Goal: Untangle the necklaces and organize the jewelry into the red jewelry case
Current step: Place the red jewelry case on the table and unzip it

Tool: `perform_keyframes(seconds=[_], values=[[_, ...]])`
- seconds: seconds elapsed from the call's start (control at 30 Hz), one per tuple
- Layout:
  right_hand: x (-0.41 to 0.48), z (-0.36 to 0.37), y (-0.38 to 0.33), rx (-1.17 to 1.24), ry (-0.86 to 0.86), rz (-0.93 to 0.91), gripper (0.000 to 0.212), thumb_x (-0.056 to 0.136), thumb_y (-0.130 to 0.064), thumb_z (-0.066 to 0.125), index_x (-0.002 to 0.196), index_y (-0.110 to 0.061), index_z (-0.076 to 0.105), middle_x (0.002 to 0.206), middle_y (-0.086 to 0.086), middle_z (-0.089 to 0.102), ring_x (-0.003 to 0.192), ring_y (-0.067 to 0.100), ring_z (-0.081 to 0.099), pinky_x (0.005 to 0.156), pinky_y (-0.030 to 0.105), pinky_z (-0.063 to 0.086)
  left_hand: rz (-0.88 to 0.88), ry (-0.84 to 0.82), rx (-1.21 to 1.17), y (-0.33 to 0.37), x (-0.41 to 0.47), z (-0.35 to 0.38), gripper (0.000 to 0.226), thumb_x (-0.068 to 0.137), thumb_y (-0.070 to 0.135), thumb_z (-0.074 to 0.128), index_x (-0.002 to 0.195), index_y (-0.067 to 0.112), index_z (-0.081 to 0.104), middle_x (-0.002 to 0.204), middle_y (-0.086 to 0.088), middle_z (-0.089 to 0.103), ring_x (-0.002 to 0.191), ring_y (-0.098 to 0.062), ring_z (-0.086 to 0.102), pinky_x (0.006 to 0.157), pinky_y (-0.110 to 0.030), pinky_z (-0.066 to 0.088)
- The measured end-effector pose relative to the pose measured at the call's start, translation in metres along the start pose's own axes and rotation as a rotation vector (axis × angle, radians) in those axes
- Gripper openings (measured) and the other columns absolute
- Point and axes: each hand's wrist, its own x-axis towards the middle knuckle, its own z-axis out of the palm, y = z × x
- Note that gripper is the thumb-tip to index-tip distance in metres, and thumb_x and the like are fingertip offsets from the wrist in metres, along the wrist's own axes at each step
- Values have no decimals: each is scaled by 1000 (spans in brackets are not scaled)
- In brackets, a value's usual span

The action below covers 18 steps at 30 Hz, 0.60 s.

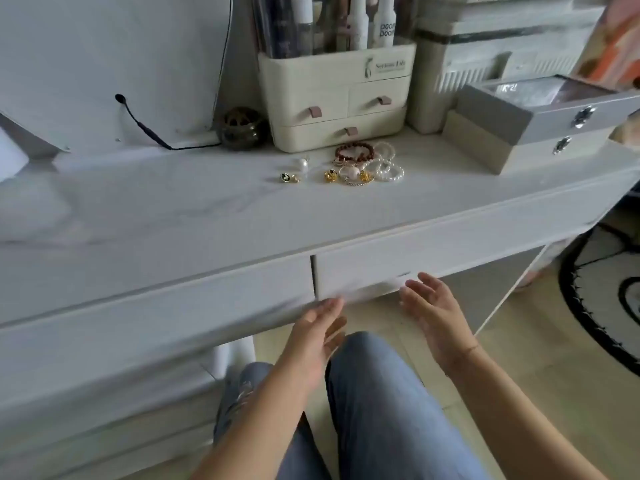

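A small heap of jewelry lies on the white dressing table (173,216) in front of a cream organizer: a dark red bead bracelet (354,151), white pearl bracelets (388,168), gold earrings (331,176), a pearl earring (300,164) and a black-and-gold stud (287,177). No red jewelry case is in view. My left hand (317,336) and my right hand (431,311) hover below the table's front edge, just in front of the right drawer (450,251). Both have straight, spread fingers and hold nothing.
A cream cosmetic organizer (332,95) with bottles stands at the back. Grey boxes with metal clasps (540,129) sit at the right. A dark round ornament (240,128) and a black cable (145,128) are at the back left. My knees in jeans are under the table.
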Motion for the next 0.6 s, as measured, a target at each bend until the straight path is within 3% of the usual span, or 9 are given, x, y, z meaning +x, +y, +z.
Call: perform_keyframes(seconds=[0.13,0.27,0.33,0.43,0.6], values=[[12,5,-7,200,13,82,55,86,-4,63,133,-7,35,117,10,55,100,16,59,99,36,44,-90,-29,-160,0,6,18,38,68,31,74,102,16,65,102,0,65,100,-20,60,89,-33,47],[19,4,-8,343,-91,123,30,76,-12,72,95,-14,48,90,3,60,94,20,61,86,31,49,-109,-92,-275,3,-2,39,35,79,30,71,110,17,63,112,2,65,105,-18,61,97,-34,45],[18,4,-12,378,-145,165,41,62,-23,85,81,-18,49,82,0,62,87,17,63,91,32,48,-117,-93,-304,3,-5,43,48,75,32,73,118,16,61,108,4,66,105,-17,62,96,-34,47],[15,1,-13,409,-198,177,64,38,-34,95,81,-20,50,83,-1,62,89,16,64,94,33,45,-115,-116,-299,1,-9,45,57,70,35,74,122,16,59,101,7,68,104,-16,63,93,-34,48],[-2,-16,-4,431,-251,137,59,48,-34,92,91,-18,56,98,2,64,102,19,60,100,38,44,-130,-120,-299,-9,-24,44,70,70,34,79,131,12,53,123,2,61,108,-17,63,94,-36,48]])
